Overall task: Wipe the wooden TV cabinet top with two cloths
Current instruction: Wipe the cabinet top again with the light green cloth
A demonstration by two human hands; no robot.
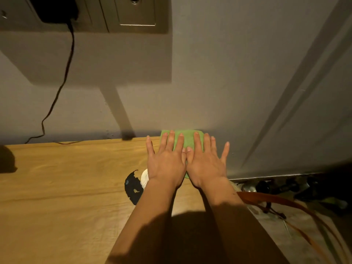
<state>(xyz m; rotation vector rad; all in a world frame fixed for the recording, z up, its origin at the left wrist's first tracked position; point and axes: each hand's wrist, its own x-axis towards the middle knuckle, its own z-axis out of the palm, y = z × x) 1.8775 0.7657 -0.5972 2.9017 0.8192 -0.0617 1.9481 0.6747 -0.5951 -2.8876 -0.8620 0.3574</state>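
A folded green cloth (187, 137) lies on the wooden cabinet top (66, 180), at its back right corner against the grey wall. My left hand (166, 161) and my right hand (206, 161) lie side by side on it, palms down, fingers straight and spread, thumbs touching. Most of the cloth is hidden under the hands. A white cloth-like thing (144, 178) shows partly beside my left wrist; the arm covers the rest of it.
A black scrap or hole (132, 186) marks the top left of my left forearm. A black cable (62, 80) hangs down the wall from a plug. Right of the cabinet's edge, dark clutter and an orange-brown strap (276, 201) lie on the floor (285, 237).
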